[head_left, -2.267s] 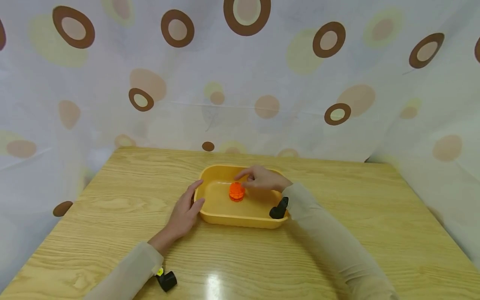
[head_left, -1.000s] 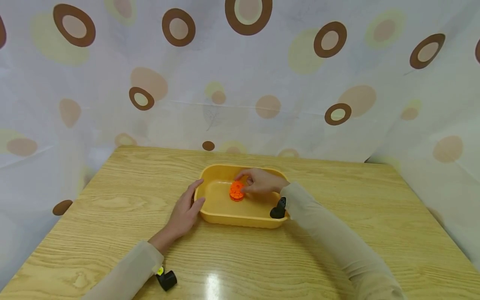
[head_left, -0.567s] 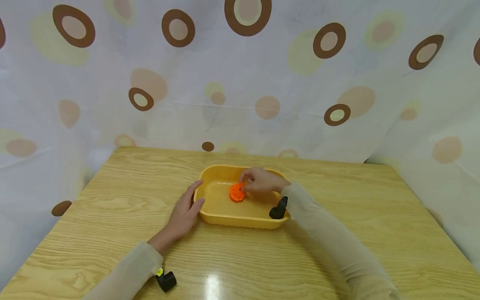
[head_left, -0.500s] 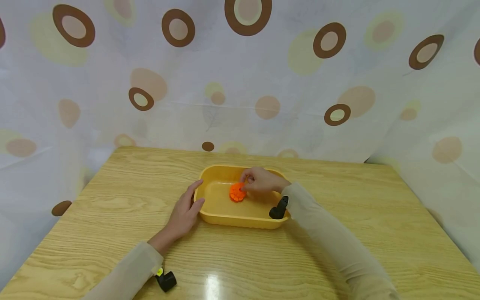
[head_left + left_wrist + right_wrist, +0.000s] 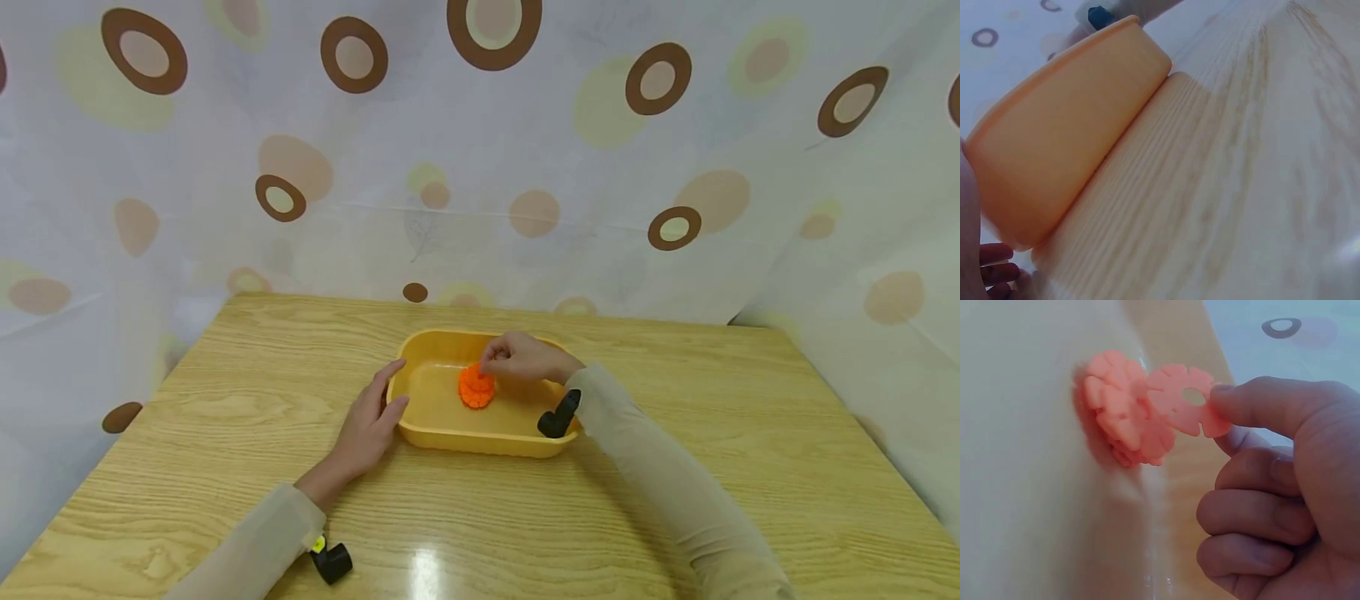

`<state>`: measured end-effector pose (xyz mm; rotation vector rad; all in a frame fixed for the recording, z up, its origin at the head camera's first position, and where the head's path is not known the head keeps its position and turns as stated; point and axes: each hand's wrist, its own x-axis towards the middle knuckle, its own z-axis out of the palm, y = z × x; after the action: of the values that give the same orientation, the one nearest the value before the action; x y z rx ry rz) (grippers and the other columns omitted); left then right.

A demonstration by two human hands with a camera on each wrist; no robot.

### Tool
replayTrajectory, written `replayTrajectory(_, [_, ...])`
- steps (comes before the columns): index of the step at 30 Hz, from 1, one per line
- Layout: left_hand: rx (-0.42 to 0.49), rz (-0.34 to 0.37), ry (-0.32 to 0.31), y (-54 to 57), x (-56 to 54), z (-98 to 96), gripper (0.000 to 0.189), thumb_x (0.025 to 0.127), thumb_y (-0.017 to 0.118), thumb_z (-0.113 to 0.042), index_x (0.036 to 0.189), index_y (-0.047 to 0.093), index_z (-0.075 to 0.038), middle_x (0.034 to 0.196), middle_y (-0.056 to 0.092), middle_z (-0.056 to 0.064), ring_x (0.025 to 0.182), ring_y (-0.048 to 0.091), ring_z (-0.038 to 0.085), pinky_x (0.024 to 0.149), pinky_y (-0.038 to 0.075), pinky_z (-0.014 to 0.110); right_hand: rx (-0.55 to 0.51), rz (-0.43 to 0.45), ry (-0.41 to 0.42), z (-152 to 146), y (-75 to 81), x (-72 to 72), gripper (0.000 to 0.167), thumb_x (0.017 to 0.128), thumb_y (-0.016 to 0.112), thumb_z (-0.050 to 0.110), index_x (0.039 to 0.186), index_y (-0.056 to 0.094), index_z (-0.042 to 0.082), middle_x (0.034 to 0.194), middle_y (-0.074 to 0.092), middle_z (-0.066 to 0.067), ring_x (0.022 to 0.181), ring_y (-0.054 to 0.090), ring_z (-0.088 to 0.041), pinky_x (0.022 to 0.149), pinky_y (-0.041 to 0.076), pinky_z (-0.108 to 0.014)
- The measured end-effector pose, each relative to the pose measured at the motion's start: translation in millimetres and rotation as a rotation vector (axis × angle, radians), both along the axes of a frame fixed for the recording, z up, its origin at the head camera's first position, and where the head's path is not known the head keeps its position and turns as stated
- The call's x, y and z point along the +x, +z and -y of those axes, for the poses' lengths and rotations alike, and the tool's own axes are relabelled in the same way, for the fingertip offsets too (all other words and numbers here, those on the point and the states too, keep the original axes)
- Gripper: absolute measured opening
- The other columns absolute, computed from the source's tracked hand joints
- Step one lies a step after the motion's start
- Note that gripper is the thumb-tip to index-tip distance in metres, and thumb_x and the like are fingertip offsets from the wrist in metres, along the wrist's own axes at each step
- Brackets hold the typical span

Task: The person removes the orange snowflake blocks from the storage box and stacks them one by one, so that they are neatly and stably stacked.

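Observation:
Inside the orange-yellow plastic tray (image 5: 480, 442) sits a small pile of orange notched interlocking discs (image 5: 476, 395), flower-shaped and stacked together. My right hand (image 5: 525, 357) reaches in over the far right side. Its thumb and index finger pinch one interlocking disc (image 5: 1179, 394) by the edge, as the right wrist view shows; this disc has a round centre hole and overlaps the pile (image 5: 1116, 400) there. The other fingers are curled into the palm. My left hand (image 5: 367, 425) holds the tray's left end, its thumb and index fingertip over the rim and other fingers outside the wall (image 5: 1066, 125).
The tray stands on a wood-grain table (image 5: 465, 517), towards its far edge. A patterned cloth (image 5: 480, 167) hangs behind and along the sides. Black wrist-worn devices hang at the left cuff (image 5: 332, 562) and the right cuff (image 5: 558, 415).
My right thumb and index finger have closed from a wider spread onto one disc, which now tilts up off the pile. The left hand and tray have stayed put.

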<state>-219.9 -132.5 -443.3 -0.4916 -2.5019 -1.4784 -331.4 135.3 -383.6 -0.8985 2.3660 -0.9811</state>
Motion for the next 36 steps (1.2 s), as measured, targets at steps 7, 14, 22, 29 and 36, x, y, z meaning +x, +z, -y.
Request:
replayTrajectory(7, [-0.005, -0.003, 0.005, -0.3, 0.1, -0.3, 0.049, 0.1, 0.048, -0.014, 0.147, 0.035, -0.005, 0.146, 0.039, 0.025, 0.132, 0.04, 0.042, 0.106, 0.033, 0.059, -0.023, 0.012, -0.014, -0.2, 0.4, 0.6, 0.019, 0.097, 0.056, 0.015, 0.101, 0.071, 0.003, 0.053, 0.035, 0.005, 0.046, 0.025, -0.011, 0.052, 0.029, -0.024])
replayTrajectory(14, [-0.006, -0.031, 0.008, -1.9, 0.3, -0.5, 0.049, 0.1, 0.048, -0.013, 0.146, 0.035, -0.004, 0.146, 0.04, 0.025, 0.132, 0.04, 0.043, 0.106, 0.033, 0.06, -0.015, 0.027, -0.084, 0.4, 5.0, 3.7, 0.02, 0.098, 0.056, 0.018, 0.104, 0.071, 0.006, 0.06, 0.049, -0.002, 0.047, 0.025, -0.012, 0.053, 0.029, -0.026])
replayTrajectory(22, [0.0, -0.03, 0.006, -1.2, -0.4, -0.6, 0.049, 0.1, 0.049, -0.013, 0.146, 0.036, -0.003, 0.147, 0.04, 0.024, 0.134, 0.039, 0.042, 0.108, 0.031, 0.059, -0.036, 0.01, -0.118, -0.8, 11.7, 6.2, 0.023, 0.098, 0.056, 0.021, 0.108, 0.07, 0.005, 0.055, 0.045, -0.004, 0.046, 0.026, -0.013, 0.05, 0.028, -0.026])
replayTrajectory(29, [0.003, -0.016, 0.007, -0.8, -0.4, -0.2, 0.049, 0.1, 0.049, -0.015, 0.146, 0.036, -0.005, 0.147, 0.039, 0.024, 0.134, 0.038, 0.042, 0.108, 0.031, 0.059, -0.052, -0.005, -0.113, -2.7, 13.2, 6.5, 0.024, 0.099, 0.054, 0.02, 0.106, 0.07, 0.004, 0.072, 0.057, -0.02, 0.049, 0.025, -0.013, 0.056, 0.029, -0.028])
replayTrajectory(36, [-0.004, -0.029, 0.008, -1.7, -0.9, -0.5, 0.049, 0.1, 0.048, -0.014, 0.146, 0.036, -0.005, 0.146, 0.04, 0.025, 0.132, 0.04, 0.042, 0.106, 0.033, 0.06, -0.042, -0.011, -0.166, -12.2, 20.2, 7.4, 0.027, 0.099, 0.054, 0.027, 0.11, 0.068, 0.006, 0.095, 0.066, -0.011, 0.065, 0.044, -0.02, 0.068, 0.038, -0.03])
